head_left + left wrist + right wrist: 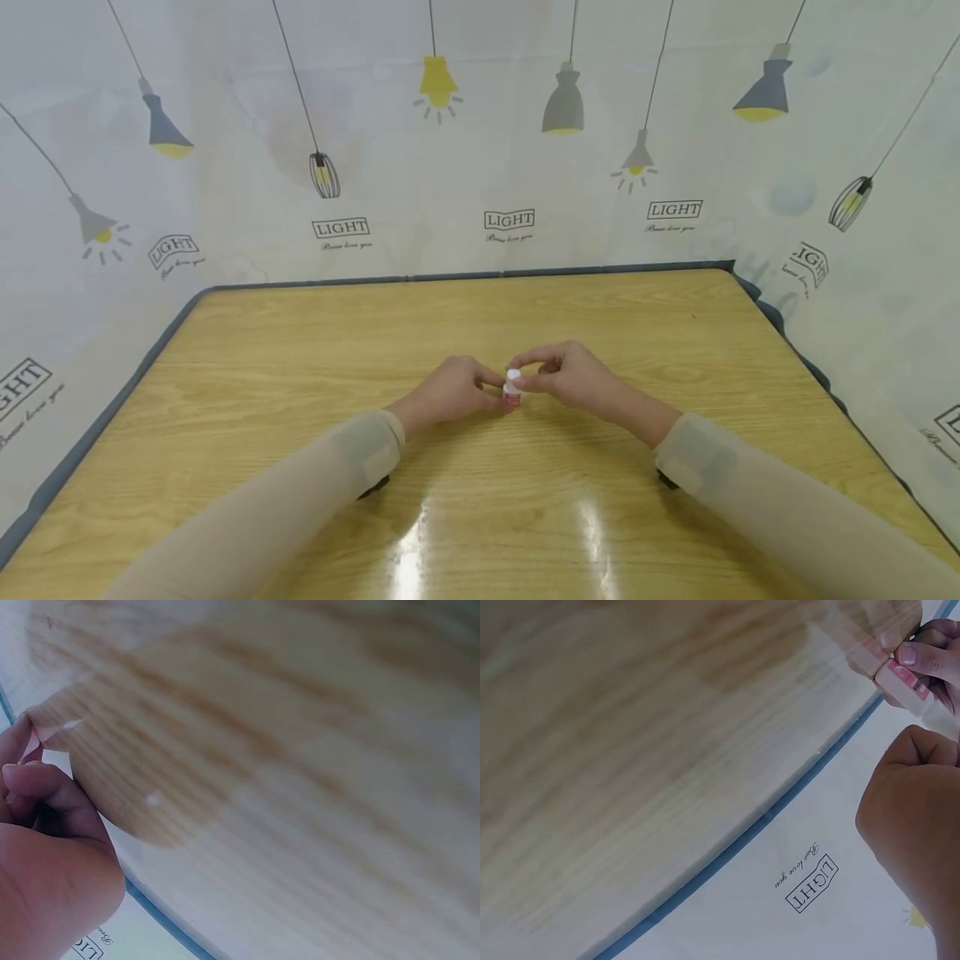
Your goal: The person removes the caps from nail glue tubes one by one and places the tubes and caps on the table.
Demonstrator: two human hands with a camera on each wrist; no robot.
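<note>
A small white bottle with a pink label [512,398] stands upright on the wooden table in the head view, its white cap [513,376] on top. My left hand [459,389] pinches the bottle low down from the left. From the right, my right hand [576,378] has thumb and index finger at the cap. In the right wrist view the pink-labelled bottle [905,684] is between the left hand's fingers, and my right hand [915,802] hides part of the cap. The left wrist view shows my left hand [56,847] with curled fingers; the bottle is mostly hidden there.
The glossy wooden table [300,333] has a dark blue edge along its back and sides. Behind it hangs a pale cloth [420,167] printed with lamps and the word LIGHT.
</note>
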